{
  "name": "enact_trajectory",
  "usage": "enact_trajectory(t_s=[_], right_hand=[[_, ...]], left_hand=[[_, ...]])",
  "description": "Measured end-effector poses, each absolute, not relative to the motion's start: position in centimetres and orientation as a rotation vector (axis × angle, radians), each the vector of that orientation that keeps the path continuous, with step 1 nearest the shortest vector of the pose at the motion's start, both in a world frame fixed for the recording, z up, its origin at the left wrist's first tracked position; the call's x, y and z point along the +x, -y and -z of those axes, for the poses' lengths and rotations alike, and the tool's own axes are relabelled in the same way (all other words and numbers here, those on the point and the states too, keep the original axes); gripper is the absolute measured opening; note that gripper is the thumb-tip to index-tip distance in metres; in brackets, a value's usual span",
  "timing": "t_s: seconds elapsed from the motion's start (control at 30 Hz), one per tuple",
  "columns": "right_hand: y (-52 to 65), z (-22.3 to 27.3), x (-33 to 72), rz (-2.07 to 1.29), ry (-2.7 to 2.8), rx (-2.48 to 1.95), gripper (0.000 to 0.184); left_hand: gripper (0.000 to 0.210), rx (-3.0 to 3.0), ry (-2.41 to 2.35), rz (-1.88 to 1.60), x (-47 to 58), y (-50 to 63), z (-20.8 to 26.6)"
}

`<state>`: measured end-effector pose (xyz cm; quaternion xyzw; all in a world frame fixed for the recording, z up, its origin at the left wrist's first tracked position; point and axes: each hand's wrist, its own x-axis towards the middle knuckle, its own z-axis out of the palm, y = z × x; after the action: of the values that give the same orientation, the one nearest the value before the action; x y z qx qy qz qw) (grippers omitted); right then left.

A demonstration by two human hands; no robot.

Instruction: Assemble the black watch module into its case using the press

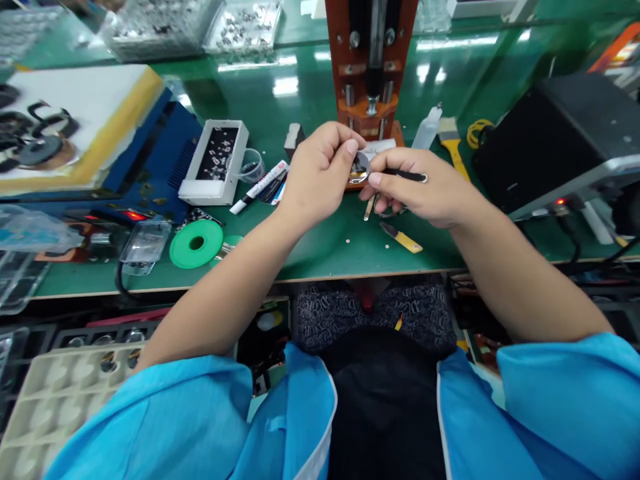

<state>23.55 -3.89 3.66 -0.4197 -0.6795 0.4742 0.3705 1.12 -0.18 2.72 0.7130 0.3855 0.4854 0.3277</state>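
Observation:
My left hand (320,170) is closed, with thumb and forefinger pinching a small round shiny metal part (359,167). My right hand (417,183) is closed too, its fingertips at the right edge of that part. A slim dark tool (411,176) with a pale end lies through the right-hand fingers; its kind does not show. A thin brownish strip (369,208) and a loop hang below these fingers, partly hidden. Under the hands, a yellow-handled knife (403,238) and tiny pale bits (348,241) lie on the green bench (320,257).
Behind the hands stands an orange press (370,110). Left are a white box (239,147) of small parts, a marker (260,187), a green spool (183,245) and a blue machine (150,153). Right are a bottle (427,130), a brush (453,147) and a black box (550,140).

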Motion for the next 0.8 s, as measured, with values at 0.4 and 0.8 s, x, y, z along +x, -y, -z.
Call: enact_trajectory(t_s=[0.4,0.8], right_hand=[[0.4,-2.1,23.9,-1.461,1.653,-0.836,0.078],[2.0,-1.4,21.3,-1.535,1.352,-0.855,0.056]], left_hand=[[0.038,1.771,-1.029,-1.37,0.7,-1.5,1.0],[0.033,1.764,-1.073,-1.45,0.9,-0.3,0.7]])
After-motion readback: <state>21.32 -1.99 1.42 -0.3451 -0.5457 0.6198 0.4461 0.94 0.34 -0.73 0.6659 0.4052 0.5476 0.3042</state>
